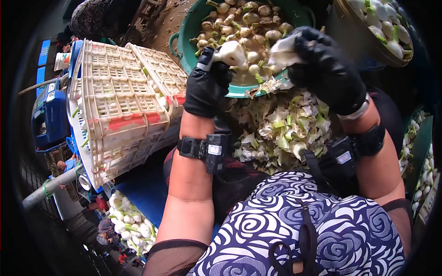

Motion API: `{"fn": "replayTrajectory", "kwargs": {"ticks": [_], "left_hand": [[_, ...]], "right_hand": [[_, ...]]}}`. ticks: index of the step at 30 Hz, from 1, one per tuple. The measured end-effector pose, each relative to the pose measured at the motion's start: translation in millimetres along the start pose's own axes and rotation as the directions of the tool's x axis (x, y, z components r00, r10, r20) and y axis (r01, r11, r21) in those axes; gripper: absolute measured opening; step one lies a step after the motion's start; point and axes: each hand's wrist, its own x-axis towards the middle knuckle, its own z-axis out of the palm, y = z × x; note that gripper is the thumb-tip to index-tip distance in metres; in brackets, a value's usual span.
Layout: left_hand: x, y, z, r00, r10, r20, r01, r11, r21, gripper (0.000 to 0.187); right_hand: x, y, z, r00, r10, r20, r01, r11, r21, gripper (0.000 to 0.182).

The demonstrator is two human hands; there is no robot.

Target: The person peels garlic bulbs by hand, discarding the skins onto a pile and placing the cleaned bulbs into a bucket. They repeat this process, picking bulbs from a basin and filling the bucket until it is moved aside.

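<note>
My left hand (207,85), in a black glove, is closed around a white onion (231,53) above the tub. Across from it, my right hand (324,69), also black-gloved, grips a pale, blurred piece of onion skin (283,53). A gap separates the two pieces. Below them, a green tub (188,57) holds murky water with many onions, some with short green stems. Loose onion peelings (290,131) are heaped between the tub and my lap.
Stacked cream plastic crates (124,83) stand at left, with a blue machine (49,117) beyond them. White onions (131,221) lie lower left. A bucket (407,57) of onions stands upper right, and more onions (426,179) are at the far right edge. Other people appear small at lower left.
</note>
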Motion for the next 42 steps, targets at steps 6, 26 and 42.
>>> {"fn": "replayTrajectory", "kwargs": {"ticks": [6, 26, 42], "left_hand": [[-1, -4, 0, 0.999, -0.028, -0.045, 0.029, 0.999, 0.035, 0.033], [-20, -4, 53, 0.981, 0.100, 0.167, -0.124, 0.983, 0.139, 0.027], [-31, -14, 73, 0.664, 0.505, 0.552, -0.709, 0.190, 0.679, 0.021]], "right_hand": [[-5, -3, -23, 0.937, 0.322, 0.133, -0.288, 0.931, -0.225, 0.020], [0, 10, -11, 0.975, 0.159, -0.157, -0.222, 0.775, -0.592, 0.022], [19, 27, 2, 0.873, 0.198, -0.445, -0.271, 0.957, -0.106, 0.009]]}}
